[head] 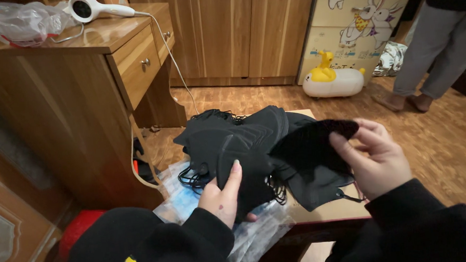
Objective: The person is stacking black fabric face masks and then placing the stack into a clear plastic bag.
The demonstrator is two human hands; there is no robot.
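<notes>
At far left a white hair dryer (92,7) lies on a wooden desk (78,75). The left hand (222,193) clamps a fanned stack of black face masks (233,142) over the small worktop (324,209), its grip closed to steady them above clear plastic packaging (180,196). The right hand (377,157) pinches one black mask (310,161), apparently peeling it off.

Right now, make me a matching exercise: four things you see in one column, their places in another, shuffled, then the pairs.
Things:
1. hair dryer
2. stack of black masks
3. single black mask
4. yellow and white toy

Places:
A. on the floor by the cartoon cabinet
B. in the right hand
C. on the wooden desk
D. in the left hand

Pairs: 1-C, 2-D, 3-B, 4-A
</notes>
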